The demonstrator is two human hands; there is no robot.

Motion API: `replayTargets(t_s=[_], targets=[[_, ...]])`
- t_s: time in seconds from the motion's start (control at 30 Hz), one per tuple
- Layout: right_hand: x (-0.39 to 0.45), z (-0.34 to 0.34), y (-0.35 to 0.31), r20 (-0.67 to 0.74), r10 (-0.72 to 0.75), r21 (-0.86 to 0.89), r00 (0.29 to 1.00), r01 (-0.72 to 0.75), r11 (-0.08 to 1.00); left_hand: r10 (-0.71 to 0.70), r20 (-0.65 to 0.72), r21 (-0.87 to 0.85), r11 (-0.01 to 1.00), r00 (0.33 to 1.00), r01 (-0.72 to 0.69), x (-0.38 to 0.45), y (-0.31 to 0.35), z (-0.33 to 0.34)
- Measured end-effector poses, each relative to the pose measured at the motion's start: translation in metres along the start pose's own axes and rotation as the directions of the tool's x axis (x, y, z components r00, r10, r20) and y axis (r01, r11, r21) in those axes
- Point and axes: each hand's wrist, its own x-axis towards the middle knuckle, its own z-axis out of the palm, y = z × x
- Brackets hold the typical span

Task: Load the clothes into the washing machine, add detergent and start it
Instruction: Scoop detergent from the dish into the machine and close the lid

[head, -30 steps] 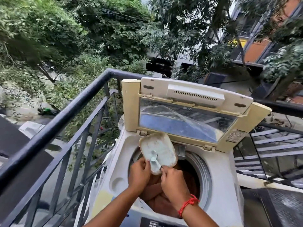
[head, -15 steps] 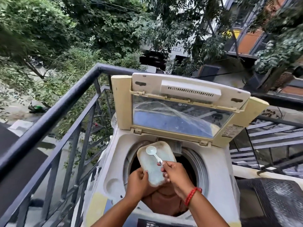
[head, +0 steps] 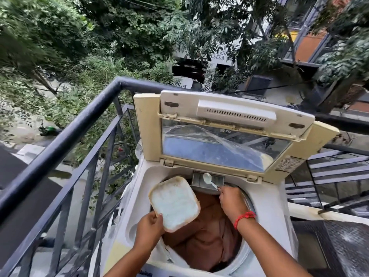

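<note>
Two bare hands work over the open top of the washing machine (head: 265,226). Nearest, the left hand (head: 148,228) pinches the lower corner of a shallow squarish tub (head: 174,203), fingers closed on its rim, the tub tilted so its pale blue-white powder faces the camera; it hangs over the left part of the drum mouth. Below and between the forearms lie brownish-red clothes (head: 205,242), bunched inside the drum. The right hand (head: 231,200), with a red thread (head: 244,216) at the wrist, is closed on the handle of a small white spoon (head: 208,179) — its bowl reaches beyond the fingertips and sits over the grey detergent tray (head: 199,179) set in the back rim of the tub opening. Just behind that stands the raised lid (head: 229,134), yellowed, its clear window leaning back. A dark metal railing (head: 65,136) runs along the left side and behind the machine, close beside it — beyond it are trees (head: 99,37) and buildings.
</note>
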Motion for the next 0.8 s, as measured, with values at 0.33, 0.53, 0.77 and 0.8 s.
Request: replayTargets(t_s=[0.33, 0.53, 0.77, 0.8], targets=[[0.010, 0.012, 0.014, -0.145, -0.335, -0.267, 0.931, 0.289, 0.919, 0.002, -0.005, 0.049, 0.999, 1.000, -0.002, -0.004, 0.007, -0.001], [0.003, 0.012, 0.018, -0.164, -0.282, -0.143, 0.945, 0.260, 0.955, 0.026, 0.023, 0.121, 0.992, 0.999, -0.029, -0.007, 0.013, 0.008], [-0.023, -0.013, 0.014, -0.276, 0.180, 0.448, 0.944, -0.040, 0.893, 0.066, 0.133, 0.129, 0.988, 0.989, -0.083, -0.012, 0.032, 0.037], [-0.031, -0.015, 0.015, -0.270, 0.178, 0.480, 0.946, -0.028, 0.877, 0.070, 0.149, 0.145, 0.985, 0.986, -0.092, -0.014, 0.035, 0.043]])
